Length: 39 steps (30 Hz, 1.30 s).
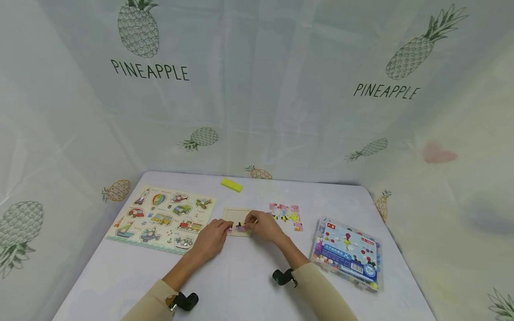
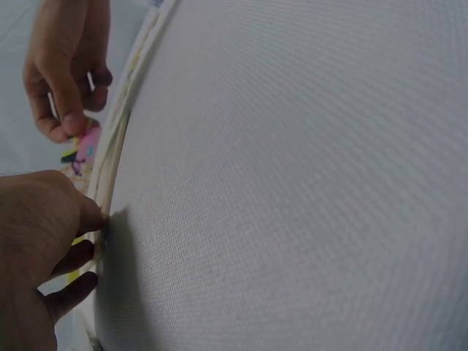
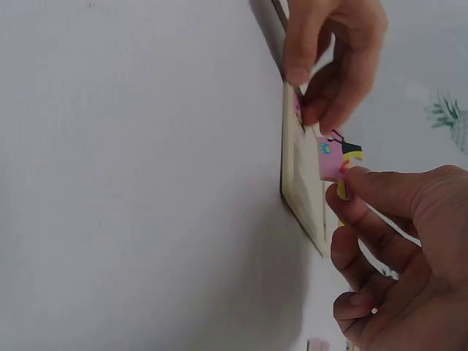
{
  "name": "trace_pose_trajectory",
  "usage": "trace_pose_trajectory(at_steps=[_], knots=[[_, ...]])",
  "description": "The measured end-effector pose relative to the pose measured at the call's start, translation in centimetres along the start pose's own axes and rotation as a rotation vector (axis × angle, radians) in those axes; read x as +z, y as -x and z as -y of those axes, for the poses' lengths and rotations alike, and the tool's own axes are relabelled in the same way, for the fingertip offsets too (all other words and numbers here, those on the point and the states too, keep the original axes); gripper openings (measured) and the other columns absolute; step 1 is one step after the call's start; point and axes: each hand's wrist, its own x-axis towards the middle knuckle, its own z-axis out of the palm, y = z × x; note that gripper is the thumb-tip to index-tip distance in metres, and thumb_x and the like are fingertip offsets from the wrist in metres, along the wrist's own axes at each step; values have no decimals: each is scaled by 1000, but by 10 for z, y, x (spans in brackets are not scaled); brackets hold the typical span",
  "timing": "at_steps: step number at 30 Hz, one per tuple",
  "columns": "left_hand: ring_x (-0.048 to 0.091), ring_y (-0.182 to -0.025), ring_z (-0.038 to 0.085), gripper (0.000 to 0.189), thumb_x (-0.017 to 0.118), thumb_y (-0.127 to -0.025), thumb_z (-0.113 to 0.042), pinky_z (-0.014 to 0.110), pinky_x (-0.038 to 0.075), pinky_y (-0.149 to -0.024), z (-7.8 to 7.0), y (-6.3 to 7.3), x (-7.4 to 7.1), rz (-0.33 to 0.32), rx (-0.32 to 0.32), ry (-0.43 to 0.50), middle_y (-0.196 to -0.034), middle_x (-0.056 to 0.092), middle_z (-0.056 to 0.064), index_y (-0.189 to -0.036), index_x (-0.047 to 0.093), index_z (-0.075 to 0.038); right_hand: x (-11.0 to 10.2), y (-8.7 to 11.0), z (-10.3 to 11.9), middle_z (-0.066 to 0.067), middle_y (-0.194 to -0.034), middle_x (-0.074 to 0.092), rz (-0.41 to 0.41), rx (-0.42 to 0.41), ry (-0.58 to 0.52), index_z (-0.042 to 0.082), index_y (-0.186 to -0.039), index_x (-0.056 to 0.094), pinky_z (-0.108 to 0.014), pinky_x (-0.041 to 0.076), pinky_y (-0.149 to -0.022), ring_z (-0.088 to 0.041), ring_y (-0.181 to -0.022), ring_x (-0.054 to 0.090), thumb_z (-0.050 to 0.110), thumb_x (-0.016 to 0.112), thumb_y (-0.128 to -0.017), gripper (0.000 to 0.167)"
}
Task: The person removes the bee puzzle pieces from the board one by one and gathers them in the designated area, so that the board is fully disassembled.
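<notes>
A small wooden puzzle tray (image 1: 234,215) lies in the middle of the table. My left hand (image 1: 212,237) holds the tray's left side, thumb at the near edge and fingertips over the inside, beside a pink puzzle piece (image 3: 297,107) in the corner. The left fingers partly cover that piece. Between thumb and index finger my right hand (image 3: 409,227) pinches a pink, yellow and black puzzle piece (image 3: 330,162). In the right wrist view this piece is tilted above the tray, close to the left fingertips. Pink and yellow puzzle pieces (image 1: 286,213) lie grouped right of the tray.
A large vehicle picture board (image 1: 168,223) lies left of the tray. Behind it is a yellow block (image 1: 231,185). To the right sits a clear plastic case (image 1: 348,254) with a blue-and-white label and colourful beads. A pineapple-print cloth (image 1: 257,89) hangs behind the table.
</notes>
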Motion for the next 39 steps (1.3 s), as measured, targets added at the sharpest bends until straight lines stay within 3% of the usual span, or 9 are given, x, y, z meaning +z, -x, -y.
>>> trace_pose_trajectory(at_steps=[8,20,23,39], knots=[[65,-103,23,32,66,-94,-4,39,55,-84,0,1,0,0,1,17,-113,71,3,-125,69,-11,-27,11,-17,2,-83,68,-14,53,58,12,-92,70,-27,46,-61,-10,-72,58,13,73,-91,3],[65,-102,22,30,67,-95,-6,38,55,-83,-1,2,-2,-4,10,12,-112,71,3,-125,70,-11,-61,32,-40,2,-79,64,-70,353,202,13,-85,71,-31,41,-57,-17,-68,55,17,73,-89,6],[65,-101,22,30,67,-95,-5,37,55,-82,-2,2,-3,-9,15,15,-112,71,3,-124,70,-10,-66,35,-43,1,-75,63,-86,396,209,12,-83,70,-31,39,-56,-17,-67,54,17,72,-89,8],[65,-100,22,30,66,-95,-5,37,55,-81,-3,1,-5,-7,16,25,-112,71,4,-125,70,-9,-80,34,-54,1,-78,65,-81,416,286,14,-83,73,-32,40,-57,-19,-67,55,16,73,-87,5]])
